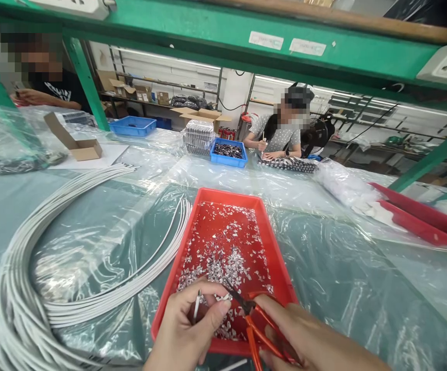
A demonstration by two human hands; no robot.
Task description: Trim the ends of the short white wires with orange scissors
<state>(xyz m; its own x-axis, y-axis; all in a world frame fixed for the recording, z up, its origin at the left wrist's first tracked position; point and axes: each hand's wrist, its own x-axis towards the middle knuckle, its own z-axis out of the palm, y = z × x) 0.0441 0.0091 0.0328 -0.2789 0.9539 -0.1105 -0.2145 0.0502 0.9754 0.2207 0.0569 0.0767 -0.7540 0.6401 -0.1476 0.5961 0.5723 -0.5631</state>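
The left hand (pixel 188 330) pinches a short white wire piece (pixel 197 305); the right hand (pixel 308 340) grips orange-handled pliers (pixel 252 322) over the red tray (pixel 277 257) of metal terminals (pixel 223 252).

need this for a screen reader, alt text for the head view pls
Over a red tray of small silvery bits, the left hand pinches a thin white piece while the right hand holds orange-handled cutters. White cables coil at left.

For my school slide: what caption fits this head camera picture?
Left hand pinches thin white wire, right hand grips orange-handled cutters over red plastic tray.
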